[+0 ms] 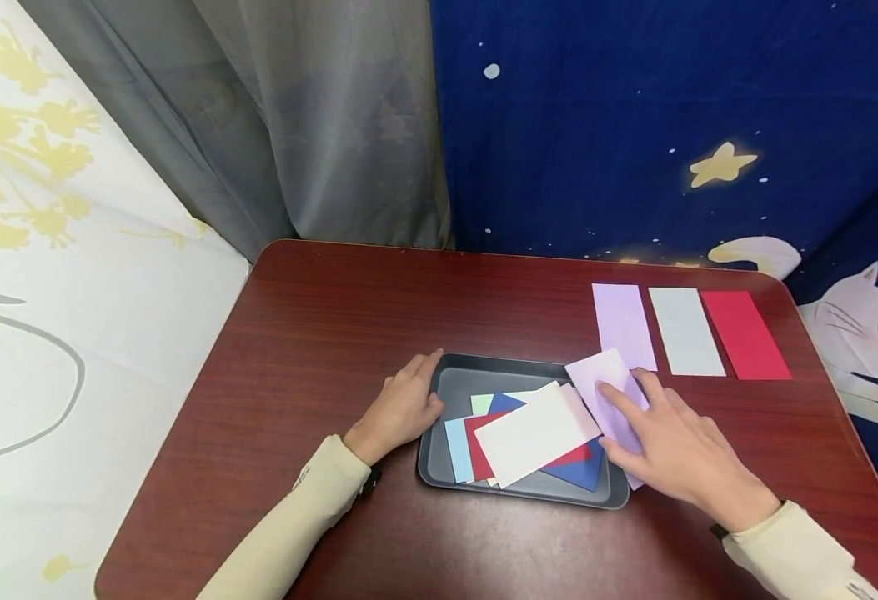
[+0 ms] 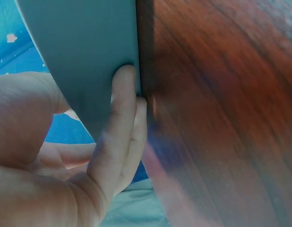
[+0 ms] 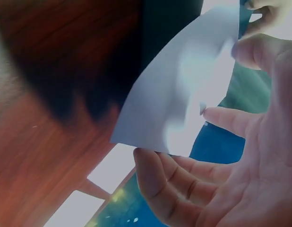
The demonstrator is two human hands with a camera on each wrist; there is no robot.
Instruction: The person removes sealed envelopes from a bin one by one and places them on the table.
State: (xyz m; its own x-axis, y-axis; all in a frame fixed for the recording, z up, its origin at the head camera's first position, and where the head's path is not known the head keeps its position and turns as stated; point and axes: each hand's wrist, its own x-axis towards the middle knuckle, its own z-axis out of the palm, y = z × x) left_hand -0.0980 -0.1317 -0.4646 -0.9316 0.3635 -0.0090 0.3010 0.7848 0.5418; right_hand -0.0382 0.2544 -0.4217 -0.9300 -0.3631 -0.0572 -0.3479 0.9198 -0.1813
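A dark grey tray (image 1: 449,375) lies on the table with a loose pile of coloured paper rectangles in it. On top is a cream-white paper (image 1: 532,437), over red (image 1: 476,450), light blue (image 1: 457,450) and dark blue (image 1: 581,473) ones. My left hand (image 1: 403,400) holds the tray's left side, thumb at the rim, fingers along the outer wall (image 2: 89,56) in the left wrist view. At the tray's right edge my right hand (image 1: 671,446) grips a lilac paper (image 1: 596,375), which looks bent in the right wrist view.
Behind the right hand, a lilac paper (image 1: 626,321), a pale grey-white paper (image 1: 686,333) and a red paper (image 1: 746,333) lie side by side on the dark red wooden table (image 1: 333,325). Curtains (image 1: 356,125) hang along the table's far edge.
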